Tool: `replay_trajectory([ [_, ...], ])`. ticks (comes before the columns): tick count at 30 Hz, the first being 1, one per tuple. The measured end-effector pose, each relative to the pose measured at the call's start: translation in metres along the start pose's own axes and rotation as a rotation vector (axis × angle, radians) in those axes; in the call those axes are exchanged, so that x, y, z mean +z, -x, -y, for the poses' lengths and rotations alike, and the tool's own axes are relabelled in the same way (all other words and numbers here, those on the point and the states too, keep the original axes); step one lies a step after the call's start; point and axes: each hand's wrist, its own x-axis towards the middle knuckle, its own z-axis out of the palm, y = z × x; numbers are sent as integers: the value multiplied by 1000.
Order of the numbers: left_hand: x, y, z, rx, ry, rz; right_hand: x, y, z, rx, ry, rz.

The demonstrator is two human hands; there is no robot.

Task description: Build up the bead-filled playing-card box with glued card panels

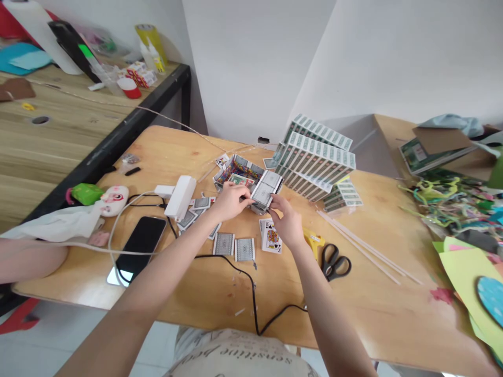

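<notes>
A small box (240,166) built from playing cards stands on the wooden table, its inner walls brightly patterned and a few cards lying inside. Two grey-backed playing cards (267,186) form a panel across its right end. My left hand (230,201) has its fingertips pinched at the panel's left edge, by the box's front wall. On the near right corner of that panel, my right hand (287,222) is closed with thumb and fingers. Below the box lie a king of spades card (272,236) and two face-down cards (223,244), with more loose cards to the left.
Stacked card packs (314,157) stand behind right. Black-handled scissors (335,262), a yellow glue gun (313,241) and white sticks (361,248) lie right. A power strip (181,198), phone (143,243) and black cable (251,293) occupy the left and front. Craft scraps (459,209) pile far right.
</notes>
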Motion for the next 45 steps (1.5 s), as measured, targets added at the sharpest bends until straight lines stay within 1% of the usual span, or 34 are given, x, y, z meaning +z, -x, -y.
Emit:
replay_trajectory([
  [4,1,2,-1,5,-7,7,0,-1,6,-2,59,12],
  [7,1,3,-1,11,-11,4,0,-6,13,25,126,62],
  [12,1,1,2,16,-9,23,-3,-21,29,146,290,172],
  [16,1,-1,4,19,-2,51,-7,-31,43,159,435,259],
  [21,-1,-1,2,5,-3,52,-6,-34,58,206,603,317],
  [24,-4,-4,-1,14,-29,76,-3,-33,64,202,653,313],
  [29,-10,-10,-6,-5,-99,126,5,-29,66,202,684,242],
  [32,-11,-14,-9,-30,-109,120,8,-28,63,197,674,209],
  [35,-12,-16,-14,-33,-99,150,7,-26,57,160,630,188],
  [36,-13,-17,-16,-20,-103,167,5,-25,54,140,588,180],
  [38,-13,-18,-19,20,-134,196,1,-22,48,121,437,153],
  [40,-13,-18,-22,48,-168,208,-1,-17,42,141,245,92],
  [42,-11,-19,-25,44,-175,204,-1,-12,36,177,93,1],
  [45,-8,-18,-26,-1,-139,177,4,-8,30,218,-39,-145],
])
